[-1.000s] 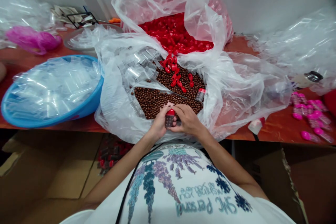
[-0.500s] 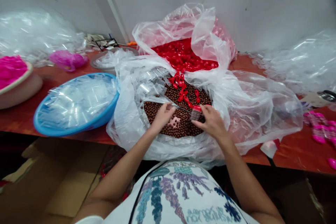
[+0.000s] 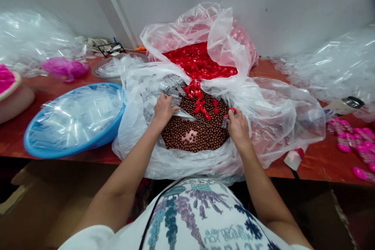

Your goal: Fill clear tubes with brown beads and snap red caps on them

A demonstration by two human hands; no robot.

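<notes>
My left hand is over the pile of clear plastic pieces at the left of the opened plastic bag. Its thumb stands apart from the fingers, and the fingertips touch or nearly touch the pieces. At the bag's right side, my right hand is closed on a small clear container with a red cap, partly hidden by the fingers. Brown beads fill the bag's middle. Several loose red caps lie on them. A thin, pale flat strip crosses the beads.
Behind stands another bag of red caps. A blue basin of clear plastic pieces is at left, near a pale tub with pink contents. Pink pieces lie at right. Clear plastic heaps line the wall.
My left hand has moved left and away from me, from the beads to the clear pieces. My right hand has moved slightly right with the red-capped container. The view has shifted a little.
</notes>
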